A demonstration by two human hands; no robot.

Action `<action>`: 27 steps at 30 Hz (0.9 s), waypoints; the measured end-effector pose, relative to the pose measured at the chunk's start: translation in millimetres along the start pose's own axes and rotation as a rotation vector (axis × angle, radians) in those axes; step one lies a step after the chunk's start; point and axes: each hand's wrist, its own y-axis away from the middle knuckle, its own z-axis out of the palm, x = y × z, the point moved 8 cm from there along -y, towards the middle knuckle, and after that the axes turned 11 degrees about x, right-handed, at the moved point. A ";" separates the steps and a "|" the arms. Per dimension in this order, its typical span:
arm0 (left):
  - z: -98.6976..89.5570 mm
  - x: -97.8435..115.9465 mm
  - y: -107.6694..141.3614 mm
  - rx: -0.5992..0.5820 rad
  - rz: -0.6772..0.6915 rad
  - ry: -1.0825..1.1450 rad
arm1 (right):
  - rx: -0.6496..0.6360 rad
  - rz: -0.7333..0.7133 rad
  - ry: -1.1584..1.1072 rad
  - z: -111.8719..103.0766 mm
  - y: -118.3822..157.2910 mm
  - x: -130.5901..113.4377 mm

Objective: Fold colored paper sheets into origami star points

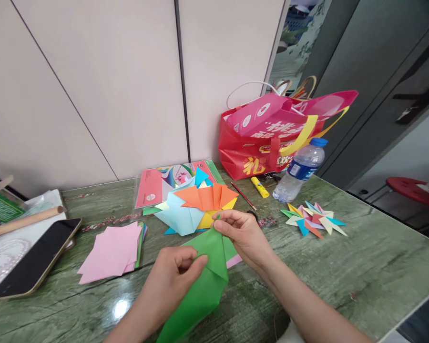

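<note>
A green sheet of folded paper (203, 290) is held up over the table, with creases running across its upper part. My left hand (178, 271) pinches its upper left side between thumb and fingers. At the paper's top tip, my right hand (239, 231) is closed on it, thumb against fingertips, a bit of green showing between them. Just behind the hands lie folded pieces in light blue (180, 214), orange (209, 196) and yellow (206, 220). Part of a pink sheet (234, 260) shows behind the green paper.
Pink squares (110, 252) lie left, beside a phone (35, 257) and a wooden-handled tool (28, 221). Behind are a paper packet (150, 186), red bag (245, 150), glue stick (260, 187), pencil (243, 196) and bottle (298, 171). A multicoloured paper star (313, 219) sits right.
</note>
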 end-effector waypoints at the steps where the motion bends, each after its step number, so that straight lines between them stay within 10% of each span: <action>1: 0.1 0.0 -0.1 0.001 0.000 -0.002 | -0.001 -0.004 0.003 -0.2 0.0 -0.1; 27: -1.9 3.6 1.1 0.027 0.021 0.009 | -0.001 0.063 -0.063 0.2 1.6 0.2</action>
